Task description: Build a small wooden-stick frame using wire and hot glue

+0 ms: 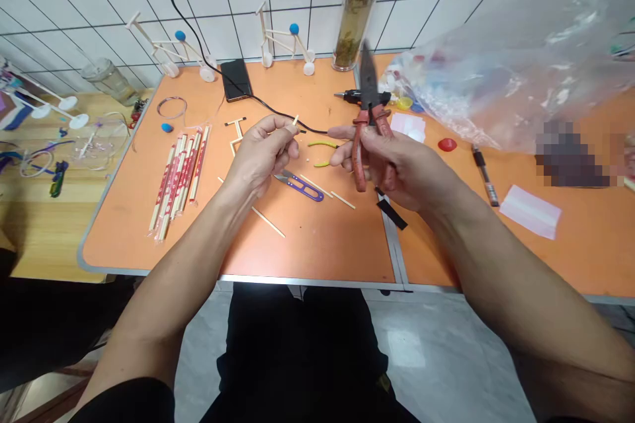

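Between thumb and forefinger, my left hand [265, 152] pinches a short piece of wooden stick [296, 120]. My right hand [397, 162] holds red-handled pliers [370, 102], their dark jaws pointing up and nearly closed. On the orange table [322, 244] below lie purple thread snips [303, 188], cut thin sticks [268, 221] and yellow-handled pliers [321, 163], whose head is hidden near my right fingers. Behind my left hand a small stick frame [235, 132] lies partly covered. Wrapped chopsticks [181, 175] rest to the left.
Two stick-built bicycle models [285, 39] with blue balls stand by the tiled wall. A phone [237, 79], a tea bottle [354, 20] and a black cable [198, 33] are at the back. A clear plastic bag [496, 73], a pen [485, 175] and a red lump [447, 145] lie right.
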A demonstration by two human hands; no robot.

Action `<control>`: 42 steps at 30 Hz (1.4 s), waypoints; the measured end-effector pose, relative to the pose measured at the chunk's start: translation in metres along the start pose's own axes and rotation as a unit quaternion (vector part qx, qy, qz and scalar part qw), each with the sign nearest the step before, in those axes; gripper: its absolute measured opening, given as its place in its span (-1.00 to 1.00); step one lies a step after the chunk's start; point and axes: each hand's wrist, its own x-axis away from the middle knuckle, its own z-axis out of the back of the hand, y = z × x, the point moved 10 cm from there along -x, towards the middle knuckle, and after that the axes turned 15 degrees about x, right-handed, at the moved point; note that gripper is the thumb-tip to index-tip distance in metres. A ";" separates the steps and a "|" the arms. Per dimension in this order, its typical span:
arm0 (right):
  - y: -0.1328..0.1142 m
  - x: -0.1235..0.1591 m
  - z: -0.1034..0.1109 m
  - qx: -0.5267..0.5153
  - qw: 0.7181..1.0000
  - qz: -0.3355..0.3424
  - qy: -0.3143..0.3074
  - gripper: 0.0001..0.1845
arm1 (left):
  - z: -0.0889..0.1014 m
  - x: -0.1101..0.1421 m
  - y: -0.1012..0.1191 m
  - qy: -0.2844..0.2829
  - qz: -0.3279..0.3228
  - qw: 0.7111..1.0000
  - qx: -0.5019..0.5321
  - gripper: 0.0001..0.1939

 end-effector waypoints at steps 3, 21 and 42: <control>-0.007 0.001 0.019 0.083 0.994 0.038 0.057 -0.42 | -0.005 0.005 0.002 -0.004 0.003 1.000 0.015 -0.80; -0.034 0.014 -0.011 0.466 0.871 0.133 0.081 -0.54 | -0.019 0.014 -0.006 -0.036 0.014 0.998 0.039 -0.80; -0.030 0.011 -0.018 0.511 0.838 0.173 0.086 -0.71 | -0.025 0.015 -0.011 -0.075 0.033 0.996 0.023 -0.73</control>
